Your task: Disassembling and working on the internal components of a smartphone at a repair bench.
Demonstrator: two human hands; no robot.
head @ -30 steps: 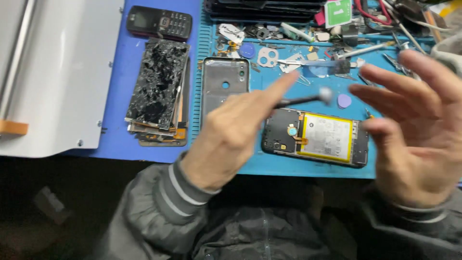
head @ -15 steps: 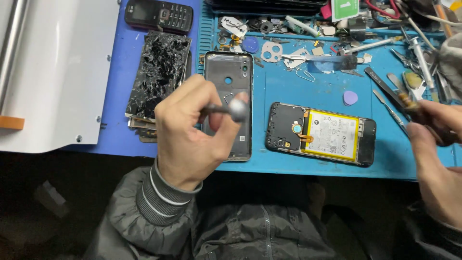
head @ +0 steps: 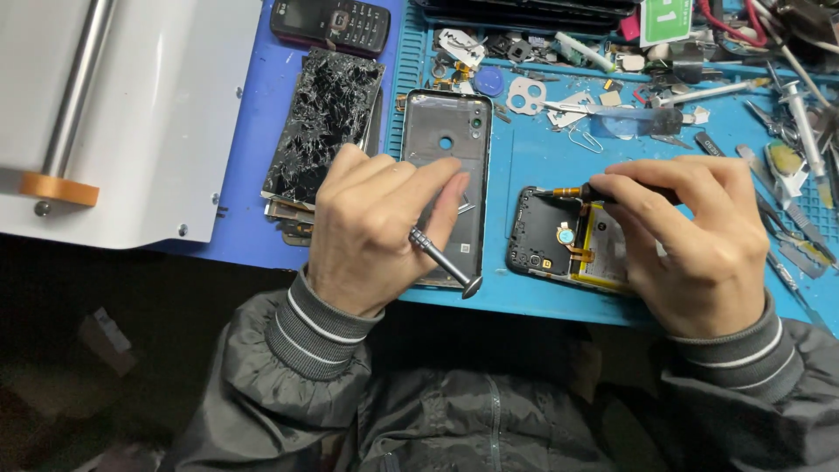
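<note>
Plainly, label by label:

Left hand: the left hand point(head: 371, 232) hovers over the lower part of the grey phone back cover point(head: 447, 157), fingers curled closed around a metal screwdriver point(head: 446, 262). Its shaft runs out below the fingertips and its round cap points toward the near edge of the surface, so the tool seems parked in the palm, not at work.

Right hand: the right hand point(head: 695, 240) lies over the opened phone point(head: 559, 240), fingers pinched shut on a thin dark tool with an orange collar point(head: 568, 191). The tip reaches out to the left of the fingertips, over the phone's top edge, a hold that suits fine work on small parts.

Opened phone: it lies flat and face down just under the right fingers, its yellow battery point(head: 607, 253) half hidden by them, its circuit end bare to the left of the fingertips.

Back cover: it lies inside-up beyond the left fingertips, well clear of the open phone, seemingly set aside to expose that phone's insides.

Shattered screen: a cracked black panel point(head: 323, 127) rests on a small stack beyond the left knuckles, out of the way.

Blue mat point(head: 524, 131): it covers the surface and probably keeps small parts from rolling.

Loose tools: tweezers and a syringe point(head: 800, 122) lie beyond and to the right of the right fingers, within easy reach.

Keypad phone point(head: 330, 22): far beyond the left fingers, untouched.
</note>
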